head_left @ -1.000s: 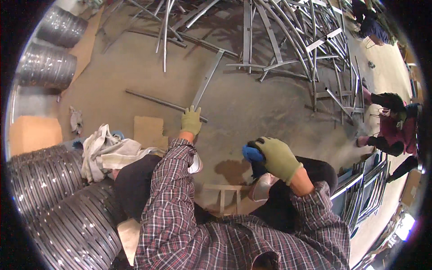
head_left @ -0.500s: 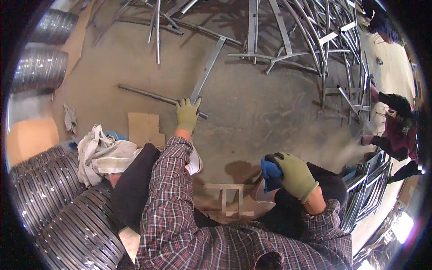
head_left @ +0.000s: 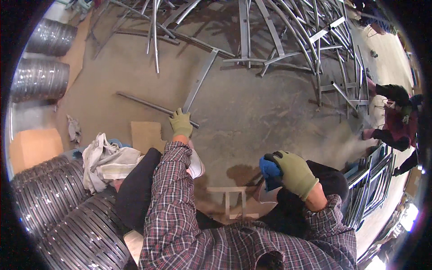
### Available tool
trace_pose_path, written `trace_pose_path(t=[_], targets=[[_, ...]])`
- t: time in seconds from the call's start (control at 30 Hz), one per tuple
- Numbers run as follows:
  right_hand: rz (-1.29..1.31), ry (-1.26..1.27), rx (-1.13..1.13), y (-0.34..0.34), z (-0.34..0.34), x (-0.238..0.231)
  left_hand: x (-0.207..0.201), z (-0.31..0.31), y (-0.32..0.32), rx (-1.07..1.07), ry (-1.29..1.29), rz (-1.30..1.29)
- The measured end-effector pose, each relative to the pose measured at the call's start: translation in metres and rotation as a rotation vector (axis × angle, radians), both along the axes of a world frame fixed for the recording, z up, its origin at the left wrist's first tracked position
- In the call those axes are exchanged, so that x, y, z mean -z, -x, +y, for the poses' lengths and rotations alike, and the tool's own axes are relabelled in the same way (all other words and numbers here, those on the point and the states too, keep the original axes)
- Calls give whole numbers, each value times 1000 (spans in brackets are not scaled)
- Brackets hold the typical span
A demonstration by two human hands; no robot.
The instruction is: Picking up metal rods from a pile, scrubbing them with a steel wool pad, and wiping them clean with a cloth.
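My left hand (head_left: 181,123), in a pale green glove, reaches forward with its fingers closed over the joint of a metal tube frame (head_left: 201,80). This frame lies on the floor, a flat bar running away from me to the far pile and a round tube crossing under my fingers. In my right hand (head_left: 293,174), gloved alike, is a bunched blue cloth (head_left: 270,172), held above my right knee. The glove hides part of the cloth. Between my feet a small wooden stand (head_left: 227,190) shows partly.
Far ahead lies a tangled pile of metal tube frames (head_left: 279,36). Wrapped coils of black rings (head_left: 49,189) stack at the left, beside a pale rag (head_left: 103,157) and a cardboard piece (head_left: 146,136). More frames (head_left: 371,186) stand near right. Another person (head_left: 398,119) sits at far right.
The whole view has shifted slightly, so the floor and frames sit lower in the picture. Both hands keep their holds, with little visible movement of their own.
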State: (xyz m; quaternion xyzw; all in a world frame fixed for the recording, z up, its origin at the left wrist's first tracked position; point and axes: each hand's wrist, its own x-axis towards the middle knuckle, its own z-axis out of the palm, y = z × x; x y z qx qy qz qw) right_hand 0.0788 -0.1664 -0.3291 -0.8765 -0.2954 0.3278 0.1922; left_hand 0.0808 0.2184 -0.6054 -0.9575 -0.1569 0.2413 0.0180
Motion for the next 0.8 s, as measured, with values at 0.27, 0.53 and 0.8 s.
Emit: trace_pose_path(t=[0.27,0.53,0.8], targets=[[55,-19,1,0,5,-5,35,4,6,-205,17,-288],[112,29,27,-4,9,3,27,-8,-39,-183,-74,-239],[12,-22,22,-5,5,-6,3,6,-49,-47,-24,-208]])
